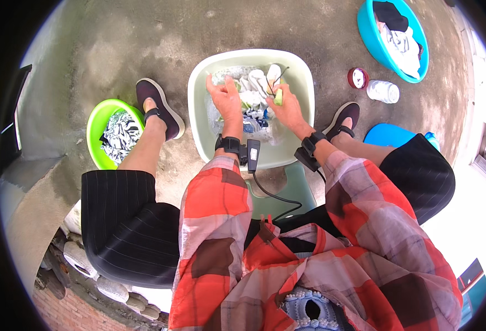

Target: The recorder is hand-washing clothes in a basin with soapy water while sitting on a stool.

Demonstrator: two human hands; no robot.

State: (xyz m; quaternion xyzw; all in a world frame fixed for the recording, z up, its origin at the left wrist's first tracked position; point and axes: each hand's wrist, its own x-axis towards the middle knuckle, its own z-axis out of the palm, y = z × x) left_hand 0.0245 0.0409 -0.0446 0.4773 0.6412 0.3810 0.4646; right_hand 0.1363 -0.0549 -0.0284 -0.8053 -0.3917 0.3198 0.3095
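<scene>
A pale plastic basin (195, 120) of soapy water stands on the ground between my feet. Wet white, green and blue fabric items (253, 101) lie bunched in it. Over the basin's left half, my left hand (227, 99) is raised with its fingers apart and nothing in them. My right hand (286, 108), at the right of the fabric, has its fingers closed on a small light green item (278, 97), whose kind I cannot tell. Thin dark strings (283, 74) stick up beside that hand. Black straps with boxes are on both wrists.
A lime green basin (93, 132) with patterned cloth stands beyond my left foot. At the upper right is a turquoise basin (369, 41) of clothes. Near it are a clear jar (383, 91) and a dark red lid (358, 78). A blue plastic object (388, 134) lies by my right knee; a green stool (294, 190) is below me.
</scene>
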